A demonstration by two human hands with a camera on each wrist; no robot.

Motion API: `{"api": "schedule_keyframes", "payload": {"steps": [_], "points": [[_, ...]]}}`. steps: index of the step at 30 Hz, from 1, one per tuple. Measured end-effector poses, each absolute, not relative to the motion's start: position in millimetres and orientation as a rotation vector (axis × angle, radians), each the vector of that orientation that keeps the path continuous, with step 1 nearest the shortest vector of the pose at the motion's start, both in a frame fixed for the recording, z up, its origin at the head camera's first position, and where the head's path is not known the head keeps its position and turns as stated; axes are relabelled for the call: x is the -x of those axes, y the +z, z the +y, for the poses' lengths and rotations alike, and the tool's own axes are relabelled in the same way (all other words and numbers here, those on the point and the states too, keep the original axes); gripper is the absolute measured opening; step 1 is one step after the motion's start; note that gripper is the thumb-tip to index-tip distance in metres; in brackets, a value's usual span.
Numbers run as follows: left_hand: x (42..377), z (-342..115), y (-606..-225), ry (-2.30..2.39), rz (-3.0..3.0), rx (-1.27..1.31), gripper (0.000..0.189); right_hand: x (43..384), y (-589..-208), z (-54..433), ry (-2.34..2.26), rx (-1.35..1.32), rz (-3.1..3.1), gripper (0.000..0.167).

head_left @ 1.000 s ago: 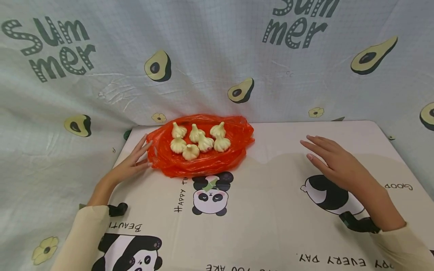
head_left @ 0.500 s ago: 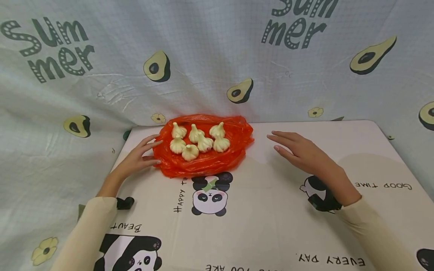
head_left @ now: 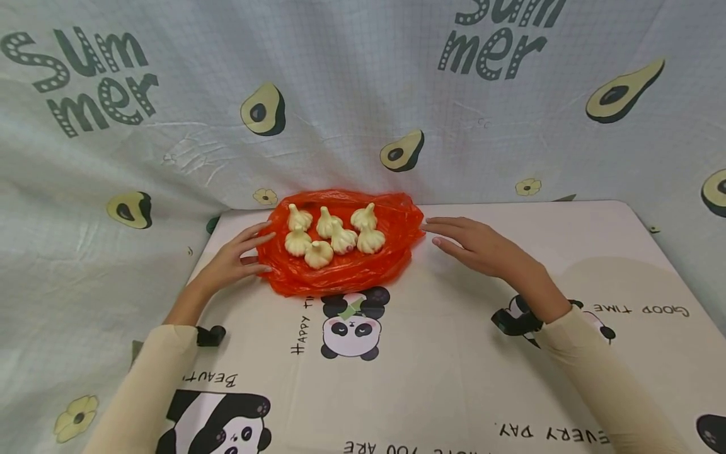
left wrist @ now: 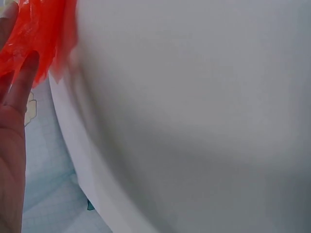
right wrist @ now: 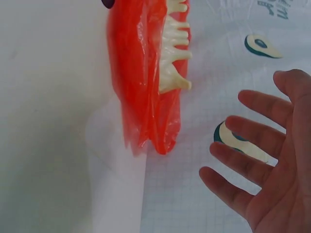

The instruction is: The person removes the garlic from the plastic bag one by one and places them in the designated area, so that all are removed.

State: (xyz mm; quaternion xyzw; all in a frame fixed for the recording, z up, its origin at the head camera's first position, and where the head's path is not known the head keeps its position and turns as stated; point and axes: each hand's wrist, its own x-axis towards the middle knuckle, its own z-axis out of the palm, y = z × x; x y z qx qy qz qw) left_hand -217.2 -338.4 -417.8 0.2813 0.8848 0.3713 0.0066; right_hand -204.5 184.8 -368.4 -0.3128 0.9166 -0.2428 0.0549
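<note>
A red plastic bag (head_left: 363, 277) lies spread at the back of the table, its mouth facing up. Several white garlic bulbs (head_left: 343, 239) sit grouped in it with their stems up. My left hand (head_left: 229, 261) is at the bag's left edge, fingers spread and fairly straight; the left wrist view shows its fingertips against the red plastic (left wrist: 39, 39). Just off the bag's right edge is my right hand (head_left: 482, 247), fingers extended and holding nothing. In the right wrist view, a gap separates this hand (right wrist: 282, 194) from the bag (right wrist: 131, 63).
The table (head_left: 431, 378) has a pale cover printed with pandas and lettering. Behind it and along the left hangs a white curtain (head_left: 340, 82) with avocado prints, close to the bag's far side. Dark straps (head_left: 211, 336) sit at both wrists.
My right hand has moved left across the table to near the bag's right edge. My left hand has shifted slightly right, and the bag's left edge has been pushed inward.
</note>
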Motion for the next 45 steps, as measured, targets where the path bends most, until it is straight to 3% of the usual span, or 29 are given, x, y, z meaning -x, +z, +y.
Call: {"api": "schedule_keyframes", "payload": {"steps": [15, 24, 45], "points": [[220.8, -337.3, -430.9, 1.216, 2.742, -0.701, 0.051, 270.0, -355.4, 131.8, -0.795, 1.136, 2.472, 0.042], [222.0, -337.7, -432.5, 1.1, 2.733, -0.574, 0.054, 300.1, -372.2, 98.8, -0.87, 1.109, 2.377, 0.042], [228.4, -338.8, -428.9, 1.024, 2.699, -0.538, 0.057, 321.9, -391.5, 83.0, -1.069, 0.855, 2.249, 0.036]]}}
